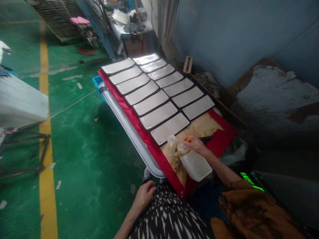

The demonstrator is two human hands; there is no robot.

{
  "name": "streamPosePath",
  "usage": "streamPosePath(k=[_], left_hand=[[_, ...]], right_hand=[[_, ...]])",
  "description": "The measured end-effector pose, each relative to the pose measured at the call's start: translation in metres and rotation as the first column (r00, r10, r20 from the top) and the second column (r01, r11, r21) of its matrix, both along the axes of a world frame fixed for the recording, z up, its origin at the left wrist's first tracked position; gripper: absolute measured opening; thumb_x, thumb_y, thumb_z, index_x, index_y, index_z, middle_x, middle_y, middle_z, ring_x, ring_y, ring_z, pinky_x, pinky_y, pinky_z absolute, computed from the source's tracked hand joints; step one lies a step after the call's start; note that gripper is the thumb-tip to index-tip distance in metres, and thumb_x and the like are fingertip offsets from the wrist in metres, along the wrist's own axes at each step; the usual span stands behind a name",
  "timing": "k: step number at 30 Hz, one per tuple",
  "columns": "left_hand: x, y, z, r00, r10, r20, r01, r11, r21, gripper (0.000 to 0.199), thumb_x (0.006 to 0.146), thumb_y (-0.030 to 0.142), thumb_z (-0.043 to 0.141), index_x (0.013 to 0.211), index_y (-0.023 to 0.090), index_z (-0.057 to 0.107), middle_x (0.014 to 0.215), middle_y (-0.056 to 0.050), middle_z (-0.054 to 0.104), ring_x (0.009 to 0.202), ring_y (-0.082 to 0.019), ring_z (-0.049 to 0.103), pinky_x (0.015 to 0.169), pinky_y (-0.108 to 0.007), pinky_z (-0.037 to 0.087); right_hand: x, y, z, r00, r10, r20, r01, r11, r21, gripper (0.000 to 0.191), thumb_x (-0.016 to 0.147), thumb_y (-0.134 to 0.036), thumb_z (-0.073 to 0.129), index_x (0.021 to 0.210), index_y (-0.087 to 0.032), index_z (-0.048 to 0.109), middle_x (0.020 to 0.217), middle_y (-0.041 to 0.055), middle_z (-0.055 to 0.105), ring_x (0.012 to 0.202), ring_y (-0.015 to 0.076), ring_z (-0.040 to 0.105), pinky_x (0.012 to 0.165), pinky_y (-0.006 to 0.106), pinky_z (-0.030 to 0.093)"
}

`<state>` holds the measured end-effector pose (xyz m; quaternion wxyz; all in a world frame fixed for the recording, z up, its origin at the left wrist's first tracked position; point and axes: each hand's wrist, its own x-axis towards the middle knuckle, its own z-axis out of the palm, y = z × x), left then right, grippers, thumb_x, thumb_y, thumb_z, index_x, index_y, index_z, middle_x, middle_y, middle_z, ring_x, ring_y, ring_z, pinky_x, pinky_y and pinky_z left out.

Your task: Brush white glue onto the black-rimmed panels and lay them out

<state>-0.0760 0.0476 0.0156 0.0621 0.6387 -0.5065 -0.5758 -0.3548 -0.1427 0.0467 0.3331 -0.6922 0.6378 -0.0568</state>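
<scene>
Left of my left hand (146,194) spreads a green floor (87,149) littered with pale scraps (58,185), and a yellow stripe (45,103) runs along it. Farther left I see a bulky pale object (22,96) near a dark metal frame (45,147), and a thin cord (72,106) slants across. Far ahead of my hands stand a pink-topped stool (80,20), a slatted panel (54,16) and a cluttered table (117,30). Beyond my right hand (196,145) rises a blue-grey wall (224,36), with a rough white patch (274,93) low down and a tan slotted piece (185,65) nearby. Green marks (251,182) glow to that hand's right.

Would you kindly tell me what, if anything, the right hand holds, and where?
The right hand holds a yellow item near its visible end; what it is cannot be told.
</scene>
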Motion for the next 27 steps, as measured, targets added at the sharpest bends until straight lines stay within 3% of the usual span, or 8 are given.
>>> streamPosePath(k=[13, 19, 27], left_hand=[[0.002, 0.012, -0.007, 1.0, 0.022, -0.01, -0.022, 1.0, 0.002, 0.022, 0.076, 0.027, 0.041, 0.079, 0.017, 0.061, 0.081, -0.005, 0.067, 0.084, -0.021, 0.061, 0.076, -0.028, 0.042], [0.0, 0.02, -0.01, 1.0, 0.012, -0.002, -0.012, 1.0, 0.003, 0.023, 0.077, 0.027, 0.04, 0.08, 0.017, 0.061, 0.082, -0.006, 0.067, 0.084, -0.021, 0.061, 0.076, -0.028, 0.042], [-0.003, 0.032, -0.01, 0.999, 0.044, 0.011, -0.044, 0.999, 0.026, 0.023, 0.077, 0.028, 0.039, 0.08, 0.018, 0.06, 0.083, -0.005, 0.068, 0.084, -0.02, 0.061, 0.077, -0.028, 0.041]], right_hand=[[-0.003, 0.017, 0.002, 0.974, -0.095, 0.204, 0.109, 0.992, -0.059, 0.024, 0.073, -0.036, 0.053, 0.07, -0.016, 0.066, 0.064, 0.0025, 0.063, 0.061, 0.0164, 0.058, 0.059, 0.025, 0.043], [-0.004, 0.03, 0.007, 0.947, -0.172, 0.272, 0.202, 0.976, -0.086, 0.032, 0.077, -0.045, 0.052, 0.075, -0.016, 0.066, 0.068, 0.0037, 0.064, 0.062, 0.0162, 0.058, 0.059, 0.025, 0.044], [-0.007, 0.04, 0.022, 0.938, -0.182, 0.296, 0.227, 0.966, -0.125, 0.031, 0.077, -0.043, 0.054, 0.077, -0.016, 0.067, 0.069, 0.0042, 0.066, 0.064, 0.0167, 0.059, 0.06, 0.024, 0.044]])
